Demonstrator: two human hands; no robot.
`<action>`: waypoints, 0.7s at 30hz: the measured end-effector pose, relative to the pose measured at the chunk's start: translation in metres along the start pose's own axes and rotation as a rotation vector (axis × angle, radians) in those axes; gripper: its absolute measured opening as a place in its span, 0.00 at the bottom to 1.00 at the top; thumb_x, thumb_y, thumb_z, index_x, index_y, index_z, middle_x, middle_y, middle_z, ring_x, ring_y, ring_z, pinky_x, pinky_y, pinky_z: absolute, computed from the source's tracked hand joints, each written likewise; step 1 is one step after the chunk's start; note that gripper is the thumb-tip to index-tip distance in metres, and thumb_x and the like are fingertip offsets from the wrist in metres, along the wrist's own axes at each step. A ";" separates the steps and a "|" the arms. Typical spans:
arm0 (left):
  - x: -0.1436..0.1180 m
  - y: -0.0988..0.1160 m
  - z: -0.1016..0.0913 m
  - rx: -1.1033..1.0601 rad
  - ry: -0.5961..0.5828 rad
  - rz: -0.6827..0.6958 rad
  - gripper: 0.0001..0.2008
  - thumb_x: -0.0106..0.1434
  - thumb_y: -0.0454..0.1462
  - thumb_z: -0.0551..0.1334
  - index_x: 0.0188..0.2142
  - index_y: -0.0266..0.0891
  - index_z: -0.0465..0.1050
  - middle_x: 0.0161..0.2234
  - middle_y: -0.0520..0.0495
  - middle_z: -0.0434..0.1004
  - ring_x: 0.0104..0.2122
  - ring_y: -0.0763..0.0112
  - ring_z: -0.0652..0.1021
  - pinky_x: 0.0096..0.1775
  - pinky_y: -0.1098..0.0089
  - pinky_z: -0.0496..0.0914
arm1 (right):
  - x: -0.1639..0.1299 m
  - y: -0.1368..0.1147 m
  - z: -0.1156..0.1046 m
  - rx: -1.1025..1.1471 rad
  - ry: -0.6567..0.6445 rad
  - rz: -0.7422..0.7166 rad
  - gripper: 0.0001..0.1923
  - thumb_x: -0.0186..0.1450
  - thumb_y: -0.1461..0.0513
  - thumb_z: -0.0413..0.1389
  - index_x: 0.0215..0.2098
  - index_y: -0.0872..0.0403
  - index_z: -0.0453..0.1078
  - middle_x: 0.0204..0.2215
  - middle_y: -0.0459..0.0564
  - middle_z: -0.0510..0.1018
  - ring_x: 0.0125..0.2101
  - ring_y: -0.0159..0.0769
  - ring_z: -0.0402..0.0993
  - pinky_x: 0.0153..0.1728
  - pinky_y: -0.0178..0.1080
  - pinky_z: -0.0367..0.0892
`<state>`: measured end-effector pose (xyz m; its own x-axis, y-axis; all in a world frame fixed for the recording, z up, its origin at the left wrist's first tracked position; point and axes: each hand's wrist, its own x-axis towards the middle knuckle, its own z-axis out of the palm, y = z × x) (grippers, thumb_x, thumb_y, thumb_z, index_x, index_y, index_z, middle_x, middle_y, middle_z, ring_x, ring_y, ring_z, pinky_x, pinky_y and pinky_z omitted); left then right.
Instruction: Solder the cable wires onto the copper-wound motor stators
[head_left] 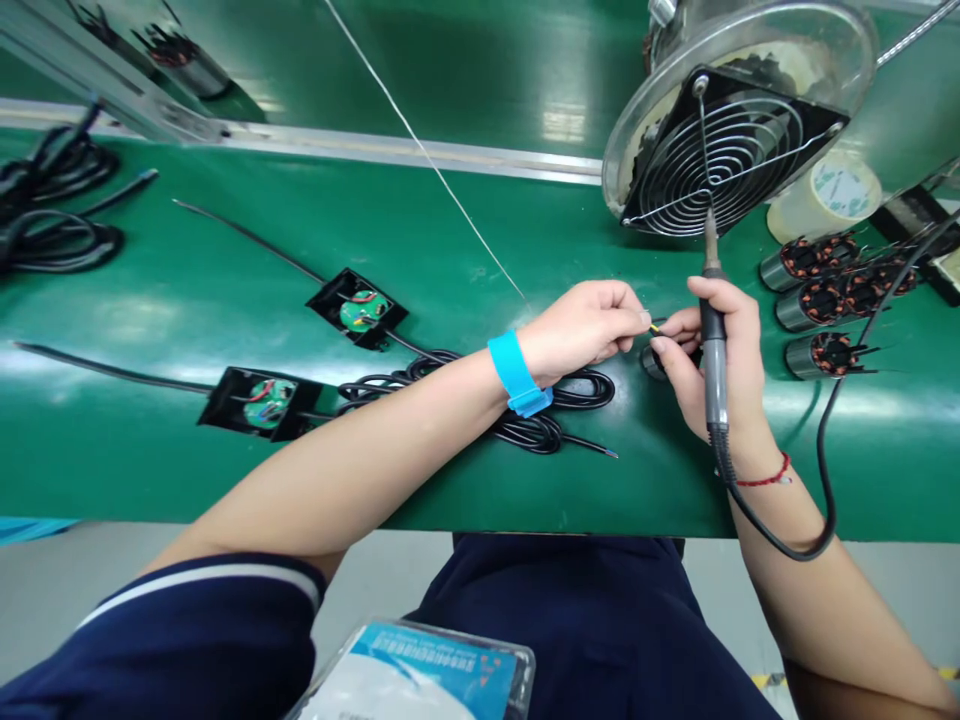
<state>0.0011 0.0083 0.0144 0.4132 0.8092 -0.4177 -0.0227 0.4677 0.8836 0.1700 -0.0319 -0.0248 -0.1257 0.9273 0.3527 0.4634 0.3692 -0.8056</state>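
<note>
My right hand (731,350) is closed around a soldering iron (716,375), whose tip points up and away before the fan. The thumb and forefinger of this hand also pinch at a short yellow-and-black wire (654,328). My left hand (589,325), a blue strap on its wrist, pinches the same wire from the other side. Partly hidden beneath the fingers of my right hand is a small metal cylinder (654,363). Behind my left hand, a thin pale strand (442,180) comes down from above to the bench.
A caged fan (712,165) stands at the back right. Several copper-wound motor stators (814,355) sit right of my right hand, near a tape roll (832,195). Coiled black cables (544,432) and two black boxes with green circuit boards (364,310) lie leftward. The iron's cord (825,480) loops over my forearm.
</note>
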 end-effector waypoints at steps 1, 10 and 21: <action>0.000 0.000 0.000 0.002 0.001 0.001 0.14 0.65 0.24 0.57 0.24 0.35 0.62 0.15 0.58 0.63 0.13 0.87 0.58 0.17 0.79 0.50 | 0.001 0.000 -0.001 0.014 -0.010 0.001 0.27 0.63 0.66 0.60 0.58 0.43 0.60 0.35 0.40 0.75 0.33 0.31 0.75 0.38 0.40 0.74; -0.004 0.001 0.002 0.098 -0.003 -0.006 0.13 0.63 0.23 0.59 0.23 0.34 0.64 0.15 0.59 0.63 0.15 0.87 0.61 0.19 0.80 0.53 | 0.000 -0.004 -0.003 -0.051 0.045 -0.049 0.17 0.67 0.62 0.57 0.54 0.44 0.66 0.31 0.40 0.77 0.28 0.30 0.73 0.35 0.37 0.73; -0.002 -0.001 -0.002 0.082 0.014 -0.039 0.11 0.63 0.26 0.58 0.25 0.35 0.65 0.17 0.57 0.63 0.15 0.86 0.60 0.18 0.79 0.52 | -0.004 -0.003 -0.006 -0.014 -0.026 0.046 0.24 0.66 0.64 0.57 0.58 0.42 0.61 0.35 0.41 0.78 0.33 0.33 0.77 0.40 0.41 0.74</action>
<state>-0.0021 0.0068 0.0142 0.3994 0.7961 -0.4546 0.0681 0.4688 0.8807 0.1741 -0.0368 -0.0208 -0.1265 0.9444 0.3034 0.4815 0.3258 -0.8136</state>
